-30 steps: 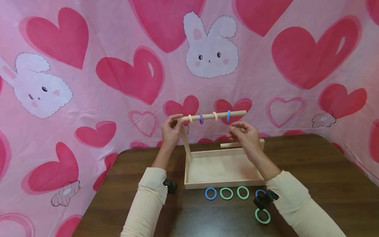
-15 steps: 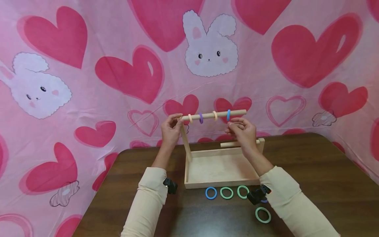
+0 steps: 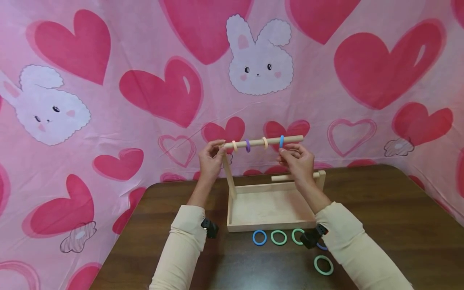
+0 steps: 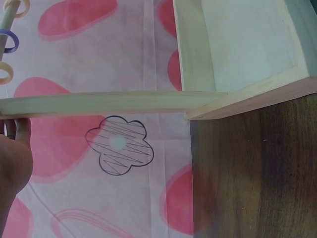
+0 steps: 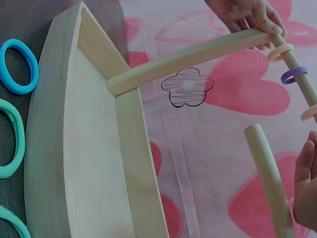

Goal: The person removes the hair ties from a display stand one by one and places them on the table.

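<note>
My left hand (image 3: pixel 211 159) grips the top of a wooden post (image 3: pixel 228 177) where a round wooden dowel (image 3: pixel 256 142) meets it. Two peach rings (image 3: pixel 265 143), a purple ring (image 3: pixel 248 146) and a blue ring (image 3: pixel 281 141) hang spaced along that dowel. With thumb and index finger, my right hand (image 3: pixel 300 162) pinches the lower edge of the blue ring, near the dowel's free right end. In the right wrist view the purple ring (image 5: pixel 294 74) shows clearly, while the blue ring lies out of frame. The left wrist view shows little of my left hand (image 4: pixel 15 161).
The post rises from a shallow wooden tray (image 3: pixel 272 226) on the brown table (image 3: pixel 380 209). A shorter dowel (image 3: pixel 284 178) extends from a low post at right, partly behind my right hand. Several blue and green rings (image 3: pixel 315 265) lie in front; my right sleeve and wrist camera partly cover some.
My right hand has moved slightly up and left from below the dowel to the blue ring and now pinches it. The left hand keeps its grip on the post.
</note>
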Action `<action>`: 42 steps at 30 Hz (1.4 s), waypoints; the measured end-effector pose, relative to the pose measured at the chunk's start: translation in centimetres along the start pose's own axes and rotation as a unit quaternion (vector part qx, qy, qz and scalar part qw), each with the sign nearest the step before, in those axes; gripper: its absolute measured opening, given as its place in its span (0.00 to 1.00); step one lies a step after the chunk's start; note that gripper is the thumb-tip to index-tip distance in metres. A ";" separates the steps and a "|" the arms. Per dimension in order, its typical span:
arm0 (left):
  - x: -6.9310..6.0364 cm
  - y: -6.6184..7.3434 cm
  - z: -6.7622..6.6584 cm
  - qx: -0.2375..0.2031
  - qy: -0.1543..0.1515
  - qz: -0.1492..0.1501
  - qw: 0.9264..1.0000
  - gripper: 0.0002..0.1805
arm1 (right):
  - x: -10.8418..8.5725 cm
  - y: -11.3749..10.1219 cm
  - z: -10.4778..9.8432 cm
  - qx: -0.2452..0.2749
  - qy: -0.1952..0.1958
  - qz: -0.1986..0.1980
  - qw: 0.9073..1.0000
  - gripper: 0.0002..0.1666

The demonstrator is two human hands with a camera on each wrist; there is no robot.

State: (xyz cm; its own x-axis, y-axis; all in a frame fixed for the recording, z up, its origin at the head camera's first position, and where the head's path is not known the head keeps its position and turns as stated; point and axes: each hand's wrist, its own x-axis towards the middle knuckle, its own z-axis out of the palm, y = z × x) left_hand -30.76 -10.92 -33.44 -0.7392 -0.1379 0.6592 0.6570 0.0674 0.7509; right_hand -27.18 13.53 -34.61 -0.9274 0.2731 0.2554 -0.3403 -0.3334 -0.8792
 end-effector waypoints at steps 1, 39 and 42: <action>0.0 0.0 0.0 -0.001 0.001 -0.001 1.000 0.11 | 0.1 0.1 0.1 0.000 0.005 -0.003 1.000 0.07; 0.3 -0.3 0.3 0.003 0.013 -0.006 1.000 0.11 | 1.3 0.9 0.8 -0.022 0.034 -0.060 0.997 0.10; 0.3 -0.3 0.4 0.006 0.013 -0.005 1.000 0.11 | 1.4 0.9 0.8 -0.020 0.033 -0.056 0.998 0.10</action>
State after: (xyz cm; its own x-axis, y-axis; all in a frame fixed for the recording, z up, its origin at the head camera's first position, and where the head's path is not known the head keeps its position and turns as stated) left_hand -31.21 -10.62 -33.43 -0.7418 -0.1638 0.6503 0.6475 0.0773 0.7581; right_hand -28.87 12.91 -34.69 -0.8710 0.3657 0.3279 -0.4341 -0.2608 -0.8623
